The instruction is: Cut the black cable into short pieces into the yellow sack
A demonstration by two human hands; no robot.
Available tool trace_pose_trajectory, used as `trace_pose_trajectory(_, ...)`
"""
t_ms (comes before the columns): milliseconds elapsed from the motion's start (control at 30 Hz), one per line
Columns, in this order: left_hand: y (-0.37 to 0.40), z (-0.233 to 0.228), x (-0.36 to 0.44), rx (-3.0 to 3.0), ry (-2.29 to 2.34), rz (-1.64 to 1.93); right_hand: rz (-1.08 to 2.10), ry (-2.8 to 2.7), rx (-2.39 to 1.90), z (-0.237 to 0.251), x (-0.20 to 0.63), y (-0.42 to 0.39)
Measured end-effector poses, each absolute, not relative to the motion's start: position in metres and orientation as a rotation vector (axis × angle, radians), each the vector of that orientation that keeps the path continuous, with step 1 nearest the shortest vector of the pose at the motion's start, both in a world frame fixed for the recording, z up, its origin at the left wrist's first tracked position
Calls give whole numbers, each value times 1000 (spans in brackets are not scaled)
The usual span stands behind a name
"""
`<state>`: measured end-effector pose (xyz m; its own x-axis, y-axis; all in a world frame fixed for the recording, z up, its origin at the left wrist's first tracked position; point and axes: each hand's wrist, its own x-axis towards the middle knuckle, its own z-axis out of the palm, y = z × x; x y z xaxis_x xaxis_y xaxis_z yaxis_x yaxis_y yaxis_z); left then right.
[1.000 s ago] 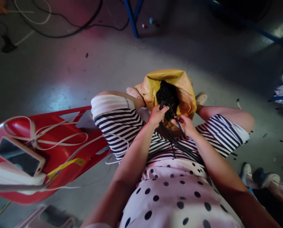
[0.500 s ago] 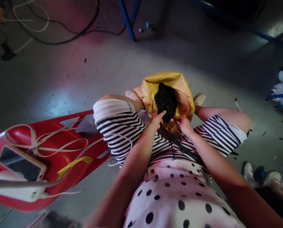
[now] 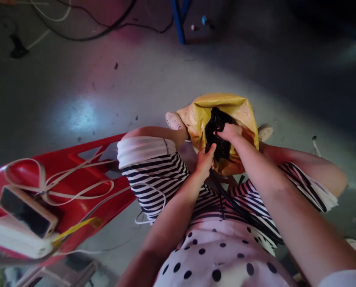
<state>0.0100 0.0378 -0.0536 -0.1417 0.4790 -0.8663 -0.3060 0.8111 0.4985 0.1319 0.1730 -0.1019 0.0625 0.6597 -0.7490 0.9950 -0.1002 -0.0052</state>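
Note:
A yellow sack [image 3: 246,115] stands open between my legs, with many small black pieces [image 3: 218,115] inside. My left hand [image 3: 205,161] is closed at the sack's near edge, thumb on top, around the end of a black cable [image 3: 225,193]. From there the cable trails back across my lap to the right. My right hand [image 3: 230,132] reaches over the sack's mouth with fingers curled together above the black pieces. Something dark shows at its fingertips, but its kind cannot be made out against the dark contents.
On the left, a red plastic stool [image 3: 73,159] carries a phone [image 3: 27,211], a white power bank [image 3: 19,237] and a looped white strap [image 3: 40,175]. A blue metal leg [image 3: 178,22] and a black cable on the floor [image 3: 106,32] are ahead. Small scraps dot the floor.
My right hand has moved forward, from the sack's near edge to above the black pieces. My left hand stays at the near edge, now wrapped around the cable's end. The view has shifted slightly.

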Motion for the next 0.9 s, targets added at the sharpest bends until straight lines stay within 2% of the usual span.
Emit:
trace_pose_trajectory(333,43,-43,10,39,1493,630,-712,1694,1574,-141,109,211)
trace_pose_trajectory(500,44,-44,9,19,1494,643,-748,1717,1645,-121,132,209)
trace_pose_trajectory(600,49,-40,8,-16,1533,706,-1022,1692,1835,-87,160,183)
trace_pose_trajectory(733,58,-22,6,-23,1466,822,-1888,1445,2139,-34,185,116)
trace_pose_trajectory(767,60,-17,6,-5,1417,838,-2000,1421,2172,-23,188,98)
trace_pose_trajectory(833,61,-8,4,40,1309,856,-1997,1508,2250,-6,188,66)
trace_pose_trajectory(900,61,-2,3,83,1233,869,-1867,1650,2334,5,184,44)
